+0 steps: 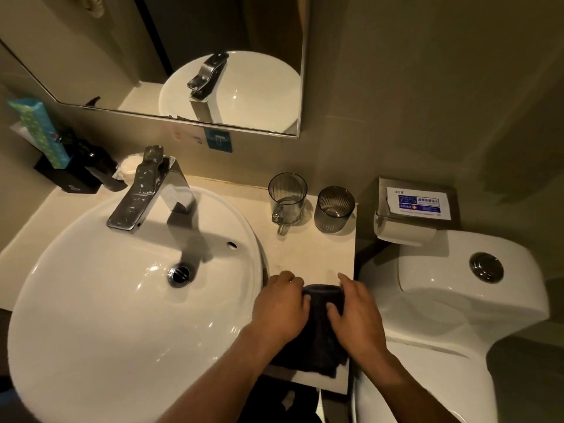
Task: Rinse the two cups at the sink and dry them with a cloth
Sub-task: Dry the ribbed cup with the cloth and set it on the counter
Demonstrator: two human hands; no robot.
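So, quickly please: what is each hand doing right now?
Left hand: holds the left edge of the dark folded cloth on the counter.
Right hand: holds the right edge of the same cloth.

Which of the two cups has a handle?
The taller cup, the one nearer the sink, has a handle low on its side. The shorter cup beside it, nearer the toilet-paper holder, has none.

Count: 2 cups — one handled cup [287, 198], one plain cup [335, 209]; 1 dark cloth [320, 340]; 1 sink [91, 300]; 1 faucet [143, 190]; 1 toilet [442, 300].
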